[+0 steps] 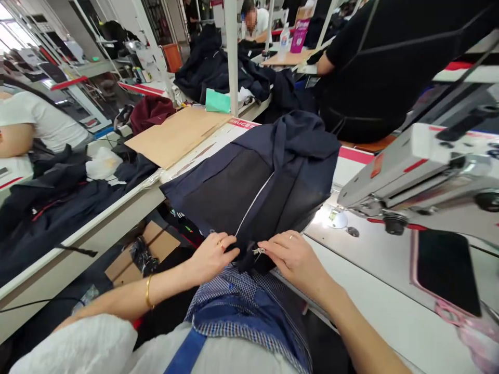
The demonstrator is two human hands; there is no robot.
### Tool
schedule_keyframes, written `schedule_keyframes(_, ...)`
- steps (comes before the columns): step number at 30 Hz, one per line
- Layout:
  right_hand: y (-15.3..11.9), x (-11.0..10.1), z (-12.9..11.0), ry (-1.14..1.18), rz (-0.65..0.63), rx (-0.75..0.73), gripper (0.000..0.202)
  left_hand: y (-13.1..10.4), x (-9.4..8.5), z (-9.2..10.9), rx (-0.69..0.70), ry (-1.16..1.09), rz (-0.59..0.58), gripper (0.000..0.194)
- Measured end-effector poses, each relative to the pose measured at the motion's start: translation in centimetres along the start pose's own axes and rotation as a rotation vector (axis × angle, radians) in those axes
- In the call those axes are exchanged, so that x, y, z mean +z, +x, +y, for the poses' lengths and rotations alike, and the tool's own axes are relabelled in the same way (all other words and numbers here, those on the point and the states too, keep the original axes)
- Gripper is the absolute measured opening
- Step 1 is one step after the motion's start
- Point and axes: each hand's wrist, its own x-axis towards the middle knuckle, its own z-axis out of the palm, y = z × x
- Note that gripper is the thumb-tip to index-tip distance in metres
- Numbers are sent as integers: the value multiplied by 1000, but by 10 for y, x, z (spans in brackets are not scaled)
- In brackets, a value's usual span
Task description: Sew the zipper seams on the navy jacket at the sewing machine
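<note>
Tbl (358,306), "RUCE" strip (242,123), hands (212,255) on dk garment (218,182)

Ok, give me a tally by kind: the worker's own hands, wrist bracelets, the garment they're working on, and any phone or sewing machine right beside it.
Hands: 2, left hand and right hand
Bracelet: 1
Dark garment: 1
Phone: 1
Sewing machine: 1
Total: 6

This is a garment workshop. A sewing machine (424,182) stands at right, dark clothes (222,67) heap the far desks, and people (374,62) sit among them.
</note>
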Motion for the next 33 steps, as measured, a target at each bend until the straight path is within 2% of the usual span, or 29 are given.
schedule_keyframes(1,1,1,1,1,-17,-6,19,-14,10,6,-111,-135,17,20)
schedule_keyframes(3,4,4,3,-2,-44,-31,18,-32,23,15,-493,-526,85,18)
schedule_keyframes(5,10,6,3,-15,-72,-77,18,-36,26,19,-910,-1016,181,23)
schedule_keyframes(6,14,7,3,-22,-94,-103,18,-33,24,19,-1072,-1254,236,27)
schedule_keyframes(7,20,9,3,-27,-124,-129,19,-28,22,18,-1185,-1467,295,29)
schedule_keyframes(9,31,11,3,-36,-198,-165,20,-15,15,15,-1299,-1785,379,30)
schedule_keyframes(11,42,14,3,-47,-274,-182,21,-2,9,12,-1358,-2000,354,29)
schedule_keyframes(13,50,18,4,-58,-347,-186,22,8,6,11,-1412,-2159,261,31)
schedule_keyframes(16,56,22,6,-75,-422,-183,21,18,4,10,-1483,-2300,118,35)
schedule_keyframes(18,58,22,6,-78,-442,-180,21,21,6,10,-1494,-2342,85,30)
schedule_keyframes(20,58,19,5,-64,-435,-175,21,21,7,9,-1448,-2385,44,23)
schedule_keyframes(25,56,5,4,-27,-381,-193,23,21,5,2,-1216,-2560,-226,26)
schedule_keyframes(29,47,-7,2,-51,-347,-178,25,21,2,-4,-1149,-2558,-187,22)
schedule_keyframes(33,32,-16,5,-77,-326,-131,28,22,2,-9,-1237,-2564,-190,25)
